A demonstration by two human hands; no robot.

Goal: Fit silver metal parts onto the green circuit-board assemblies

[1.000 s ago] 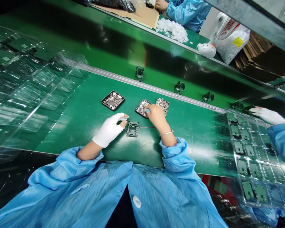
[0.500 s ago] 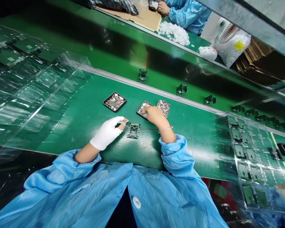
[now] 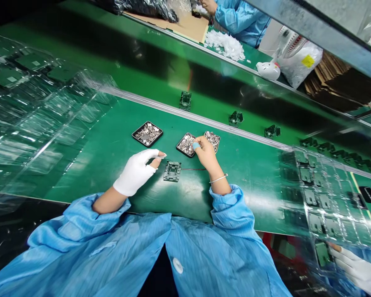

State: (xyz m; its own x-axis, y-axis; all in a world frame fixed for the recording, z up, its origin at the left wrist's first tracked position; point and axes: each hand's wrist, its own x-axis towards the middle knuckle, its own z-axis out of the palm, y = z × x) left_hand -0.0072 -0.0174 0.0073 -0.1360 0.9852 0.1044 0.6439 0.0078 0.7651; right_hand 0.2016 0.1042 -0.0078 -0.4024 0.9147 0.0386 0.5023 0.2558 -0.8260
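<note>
My left hand (image 3: 137, 170), in a white glove, rests on the green bench with thumb and forefinger pinched together just left of a small dark frame part (image 3: 172, 170). What the pinch holds is too small to make out. My bare right hand (image 3: 204, 153), a blue cot on one fingertip, reaches into the middle black tray (image 3: 186, 144) of small silvery metal pieces, fingers curled over them. A second tray (image 3: 212, 140) of the same pieces sits right behind that hand, and a third (image 3: 147, 133) lies further left.
Clear blister trays (image 3: 40, 103) pile up at the left; another holding green boards (image 3: 321, 194) lies at the right, a co-worker's gloved hand (image 3: 357, 270) by its near corner. Dark frame parts (image 3: 185, 100) ride the belt beyond the rail. Another person's sleeve (image 3: 235, 18) shows at the back.
My right hand has drawn slightly back over the middle tray, its blue-capped finger now showing. The co-worker's gloved hand has appeared at the lower right. My left hand barely moved.
</note>
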